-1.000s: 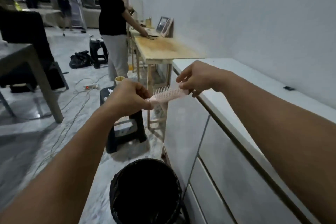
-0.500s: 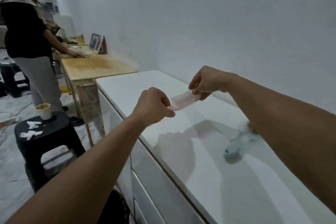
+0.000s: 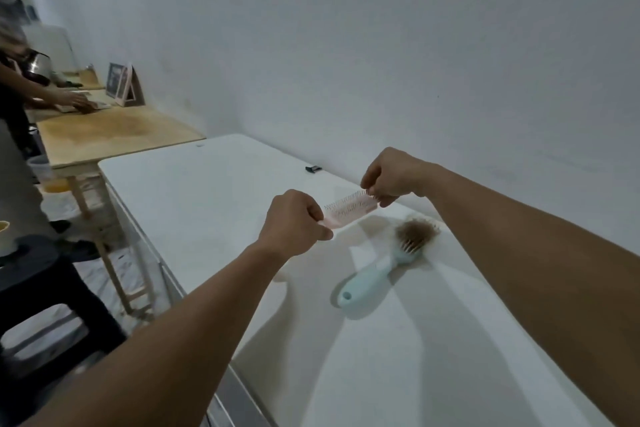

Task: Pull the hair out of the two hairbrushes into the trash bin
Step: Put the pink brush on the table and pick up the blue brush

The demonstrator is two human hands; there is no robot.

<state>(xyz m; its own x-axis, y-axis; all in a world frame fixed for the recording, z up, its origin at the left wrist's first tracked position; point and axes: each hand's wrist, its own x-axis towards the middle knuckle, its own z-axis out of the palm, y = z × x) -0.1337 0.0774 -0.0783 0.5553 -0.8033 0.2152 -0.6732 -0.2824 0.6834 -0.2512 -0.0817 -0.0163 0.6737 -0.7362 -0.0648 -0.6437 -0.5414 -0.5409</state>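
Observation:
I hold a pink hairbrush in the air above the white counter, bristles facing up. My left hand is closed around its handle end. My right hand pinches the far tip of its head. No hair shows among the pink bristles. A light blue hairbrush lies on the counter just below and right of the pink one, its head packed with a brown clump of hair. The trash bin is out of view.
A small dark object lies on the counter by the wall. A wooden table adjoins the counter's far end, where another person's hands work. A black stool stands on the floor at left.
My view swung right, from the floor and black trash bin to the counter top. Both hands carried the pink hairbrush over the counter, and the blue hairbrush came into sight.

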